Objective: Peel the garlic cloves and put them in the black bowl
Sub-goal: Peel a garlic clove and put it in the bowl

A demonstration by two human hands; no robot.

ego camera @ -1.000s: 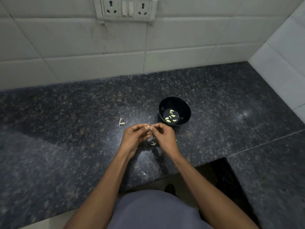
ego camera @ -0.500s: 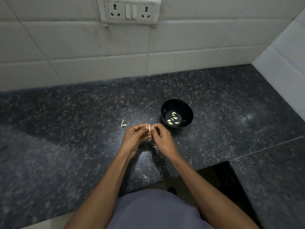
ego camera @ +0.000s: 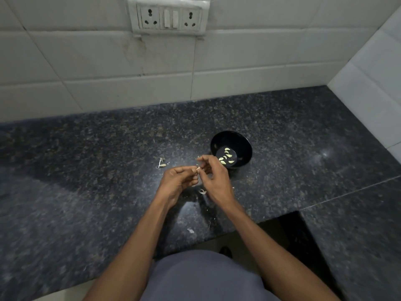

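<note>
Now left hand (ego camera: pixel 176 181) pinching garlic clove (ego camera: pixel 198 168) steady; right hand (ego camera: pixel 213 177) fingertips pulling skin off, close to black bowl (ego camera: pixel 243 144) for drop-in.

The round black plastic bowl (ego camera: pixel 231 149) stands on the speckled dark granite table (ego camera: pixel 86 170), pale peeled garlic cloves (ego camera: pixel 225 157) inside; both hands meet just before it.

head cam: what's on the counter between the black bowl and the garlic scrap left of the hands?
Head view: the raised fingers of the right hand cross that stretch between the black bowl and the garlic scrap; the countertop visible there is otherwise bare.
</note>
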